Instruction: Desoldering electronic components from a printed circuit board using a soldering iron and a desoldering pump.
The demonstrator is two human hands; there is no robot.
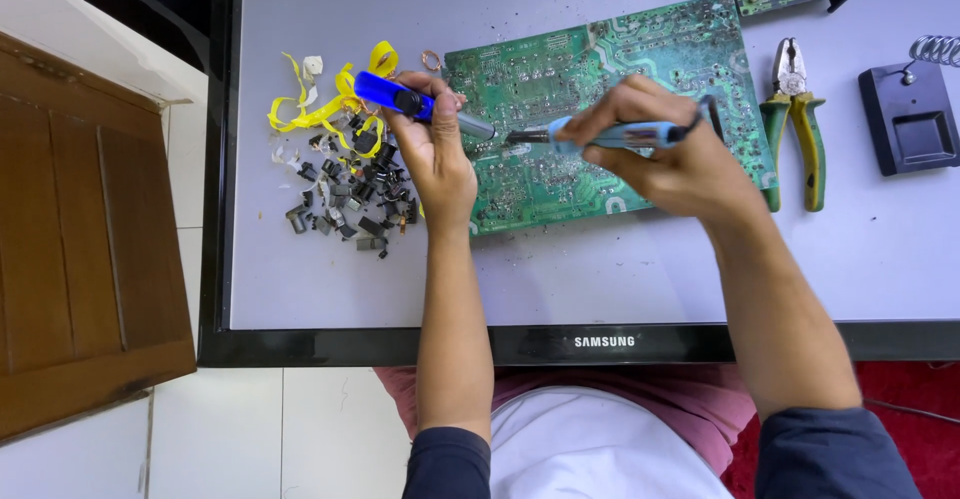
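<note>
Two hands: both are closed around tools over one board.
Left hand (440, 154): wrapped tight on a blue pump (395, 96), its grey nozzle set near the iron's tip.
Right hand (665, 154): shut on a light-blue iron (600, 137), tip pressed to the board.
Board (640, 69): green, solder side up, laid flat on a grey panel (600, 269), between both hands.
Removed parts (350, 199): a heap of dark components and yellow strips is seen left of the board; much is judged already stripped.
Remaining: many joints are still seen on the board.
Pliers (795, 119): lying unused, right of the board.
Stand (910, 119): black, empty, far right.
</note>
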